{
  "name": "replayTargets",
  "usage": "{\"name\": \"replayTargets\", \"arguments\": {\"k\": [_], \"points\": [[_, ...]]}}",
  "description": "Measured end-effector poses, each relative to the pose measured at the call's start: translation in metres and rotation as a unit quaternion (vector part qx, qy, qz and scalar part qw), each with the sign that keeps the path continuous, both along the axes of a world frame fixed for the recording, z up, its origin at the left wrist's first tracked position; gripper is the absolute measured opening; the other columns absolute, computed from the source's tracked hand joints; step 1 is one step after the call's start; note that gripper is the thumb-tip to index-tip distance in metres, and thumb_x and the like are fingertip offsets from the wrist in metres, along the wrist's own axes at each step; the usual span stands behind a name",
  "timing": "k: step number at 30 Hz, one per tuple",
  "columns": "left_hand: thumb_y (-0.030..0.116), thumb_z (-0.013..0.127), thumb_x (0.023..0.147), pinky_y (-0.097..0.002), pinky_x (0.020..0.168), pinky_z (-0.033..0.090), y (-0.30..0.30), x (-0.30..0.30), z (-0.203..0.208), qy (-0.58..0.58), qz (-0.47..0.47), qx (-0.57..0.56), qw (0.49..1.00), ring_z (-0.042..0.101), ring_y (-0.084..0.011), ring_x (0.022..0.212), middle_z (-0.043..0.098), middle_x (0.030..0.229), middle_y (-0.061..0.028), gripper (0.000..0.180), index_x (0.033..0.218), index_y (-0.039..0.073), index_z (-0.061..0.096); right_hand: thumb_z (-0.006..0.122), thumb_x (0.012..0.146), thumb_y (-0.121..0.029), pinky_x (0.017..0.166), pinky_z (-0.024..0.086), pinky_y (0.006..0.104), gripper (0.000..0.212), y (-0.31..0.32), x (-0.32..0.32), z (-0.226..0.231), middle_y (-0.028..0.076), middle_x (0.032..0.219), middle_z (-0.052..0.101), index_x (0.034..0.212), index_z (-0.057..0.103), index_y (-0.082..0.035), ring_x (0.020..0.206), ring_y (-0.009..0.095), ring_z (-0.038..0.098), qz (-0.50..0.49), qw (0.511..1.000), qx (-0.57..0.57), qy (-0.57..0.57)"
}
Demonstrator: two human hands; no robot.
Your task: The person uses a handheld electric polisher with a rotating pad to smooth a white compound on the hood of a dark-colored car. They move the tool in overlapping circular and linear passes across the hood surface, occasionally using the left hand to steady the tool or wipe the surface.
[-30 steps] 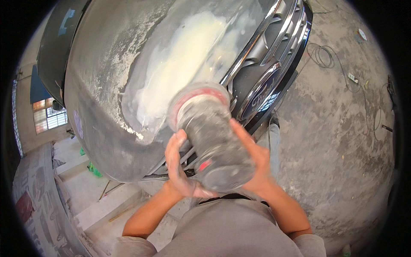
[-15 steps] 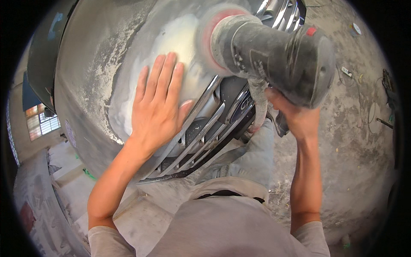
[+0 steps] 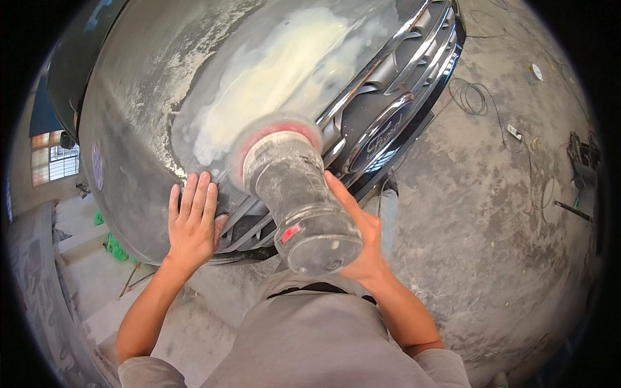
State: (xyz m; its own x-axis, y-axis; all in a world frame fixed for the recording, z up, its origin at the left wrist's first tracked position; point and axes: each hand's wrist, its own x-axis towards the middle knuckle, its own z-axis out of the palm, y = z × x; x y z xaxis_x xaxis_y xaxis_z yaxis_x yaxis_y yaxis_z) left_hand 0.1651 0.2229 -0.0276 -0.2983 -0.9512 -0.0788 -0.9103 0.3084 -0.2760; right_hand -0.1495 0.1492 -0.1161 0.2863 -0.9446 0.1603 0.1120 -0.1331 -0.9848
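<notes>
A dusty black power sander (image 3: 301,207) with a round red-edged pad is in my right hand (image 3: 365,242), whose fingers wrap round the far side of its body and are partly hidden. The pad sits at the front edge of a grey car hood (image 3: 136,155), beside the grille; whether it touches cannot be made out. A pale yellow patch of body filler (image 3: 272,64) spreads over the hood just beyond the pad. My left hand (image 3: 192,223) lies flat on the hood's near edge, left of the sander, fingers stretched out, holding nothing.
The chrome-barred grille (image 3: 401,71) with an oval badge (image 3: 380,132) runs along the hood's right side. Loose cable (image 3: 472,97) coils on the stained concrete floor (image 3: 466,226). Green material (image 3: 116,247) lies on the floor at left. A window (image 3: 63,161) is far left.
The sander has swung from the upper right down toward me and left, baring the filler patch and badge. My left hand has slid off the filler toward the near hood edge.
</notes>
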Motion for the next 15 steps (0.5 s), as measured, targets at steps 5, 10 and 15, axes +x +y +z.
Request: {"name": "replayTargets", "arguments": {"k": [5,10,15], "points": [[0.021,0.077,0.088,-0.0623,0.126,0.023,-0.005,-0.001,-0.004,0.023,-0.007,-0.026,0.999,0.036,-0.0424,0.156,0.042,0.167,-0.0227,0.077,0.154,-0.006,0.048,0.095,0.073,-0.014,0.094,0.059,0.0374,0.067,-0.045,-0.025,-0.003,0.013,0.115,0.077,0.132,0.067,0.001,0.101,0.024,0.075,-0.146,0.988,0.049,0.027],[0.028,0.076,0.089,-0.0562,0.126,0.026,-0.027,-0.006,0.002,0.068,0.005,-0.077,0.995,0.043,-0.0362,0.153,0.048,0.165,-0.0157,0.072,0.154,0.004,0.055,0.092,0.073,-0.008,0.097,0.057,0.0410,0.067,-0.079,-0.065,-0.013,0.013,0.123,0.074,0.133,0.064,0.002,0.104,0.022,0.072,-0.118,0.960,0.206,0.148],[0.030,0.067,0.099,-0.0539,0.126,0.027,-0.055,0.002,0.007,0.089,0.104,-0.166,0.977,0.045,-0.0357,0.151,0.053,0.160,-0.0164,0.058,0.151,0.005,0.058,0.093,0.069,-0.012,0.099,0.056,0.0389,0.080,-0.012,-0.030,-0.017,0.013,0.130,0.073,0.142,0.062,0.001,0.111,0.023,0.072,-0.040,0.992,0.032,0.117]]}}
